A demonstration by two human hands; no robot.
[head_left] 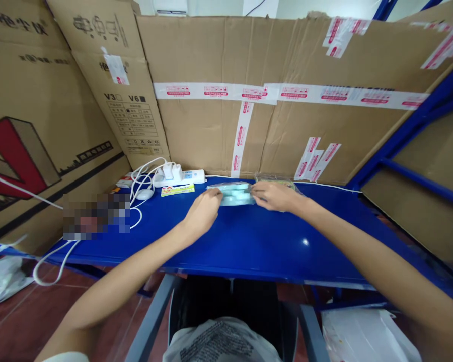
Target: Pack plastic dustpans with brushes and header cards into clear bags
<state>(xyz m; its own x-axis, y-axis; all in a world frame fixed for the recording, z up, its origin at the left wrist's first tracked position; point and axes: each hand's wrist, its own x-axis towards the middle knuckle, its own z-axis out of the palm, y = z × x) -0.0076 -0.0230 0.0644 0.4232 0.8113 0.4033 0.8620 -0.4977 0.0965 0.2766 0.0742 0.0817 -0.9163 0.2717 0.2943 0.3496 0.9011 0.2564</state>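
Observation:
A clear plastic packet (235,195) with pale blue-green contents is stretched between my two hands near the back of the blue table (245,241). My left hand (204,212) pinches its left edge, fingers closed. On the opposite edge, the fingers of my right hand (275,195) are also closed. I cannot make out exactly what is inside the packet. Just behind my right hand lies another clear plastic bag (275,178), partly covered by that hand.
A white power strip (194,176) with plugs and looping white cables stands at the back left, near a green-yellow packet (177,189). A pixelated area (96,216) hides something at the left. Cardboard walls (207,133) enclose the back and sides.

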